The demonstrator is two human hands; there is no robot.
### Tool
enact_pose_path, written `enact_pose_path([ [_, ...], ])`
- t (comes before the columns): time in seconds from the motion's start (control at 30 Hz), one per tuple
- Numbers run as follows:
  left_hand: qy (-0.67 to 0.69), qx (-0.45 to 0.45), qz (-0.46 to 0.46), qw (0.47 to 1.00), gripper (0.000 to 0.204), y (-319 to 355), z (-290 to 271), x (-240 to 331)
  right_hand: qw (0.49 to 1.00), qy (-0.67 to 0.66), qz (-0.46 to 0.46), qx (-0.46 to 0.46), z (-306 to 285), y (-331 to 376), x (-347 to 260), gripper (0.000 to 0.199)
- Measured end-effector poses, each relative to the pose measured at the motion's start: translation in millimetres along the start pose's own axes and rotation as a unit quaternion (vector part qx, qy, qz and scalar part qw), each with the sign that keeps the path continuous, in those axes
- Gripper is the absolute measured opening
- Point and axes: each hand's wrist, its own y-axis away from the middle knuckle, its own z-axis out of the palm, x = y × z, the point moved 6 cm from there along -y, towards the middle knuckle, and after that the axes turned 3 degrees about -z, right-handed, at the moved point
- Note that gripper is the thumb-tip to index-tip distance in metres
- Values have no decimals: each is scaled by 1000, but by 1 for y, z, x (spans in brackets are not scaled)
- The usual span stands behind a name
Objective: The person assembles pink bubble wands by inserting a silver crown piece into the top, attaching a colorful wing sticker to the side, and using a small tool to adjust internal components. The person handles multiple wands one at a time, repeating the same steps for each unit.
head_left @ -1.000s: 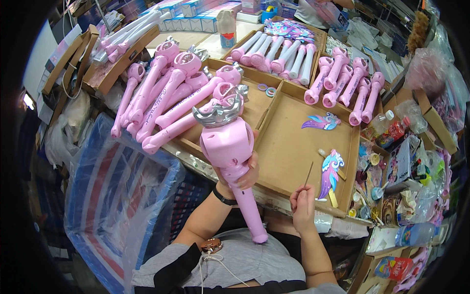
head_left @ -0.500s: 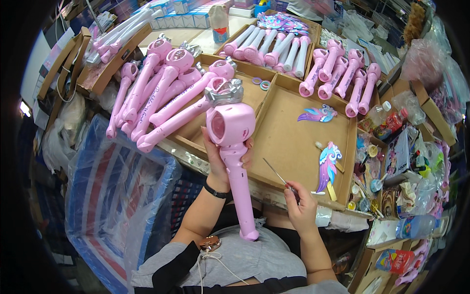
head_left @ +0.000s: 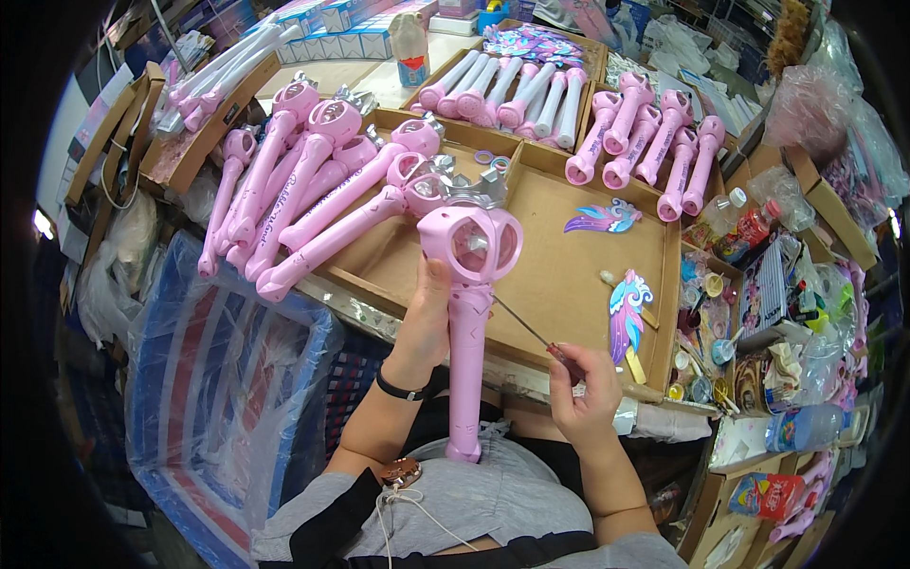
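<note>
My left hand (head_left: pixel 432 308) is wrapped round the neck of a pink toy wand (head_left: pixel 466 365). The wand stands upright, its lower end against my lap, with a hollow head of round openings and a silver crown on top. My right hand (head_left: pixel 580 384) pinches a thin metal tool with a dark red handle, perhaps a screwdriver (head_left: pixel 524 323). Its tip reaches the wand just below the head; whether it touches I cannot tell. Two purple and blue wing-shaped pieces (head_left: pixel 627 318) lie in the cardboard tray (head_left: pixel 555 256) beyond my right hand.
Several pink wands (head_left: pixel 313 180) are piled at the left over the tray's edge. More handles (head_left: pixel 526 90) lie in a box at the back, and pink ones (head_left: pixel 668 133) at the right. Paint pots and bottles crowd the right side. A plastic-lined striped bag (head_left: pixel 218 379) stands at the lower left.
The wand has turned about its length, so a different opening of its head shows. The tool's tip has moved up and left to the wand's neck.
</note>
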Motion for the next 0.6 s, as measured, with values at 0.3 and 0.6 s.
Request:
enact_pose_path([
  [0.3, -29, 35, 74, 996, 68, 8, 11, 11, 995, 63, -76, 9, -4, -17, -13, 19],
  [0.6, -339, -42, 205, 917, 87, 14, 32, 25, 909, -275, 307, -60, -6, -12, 59, 13],
])
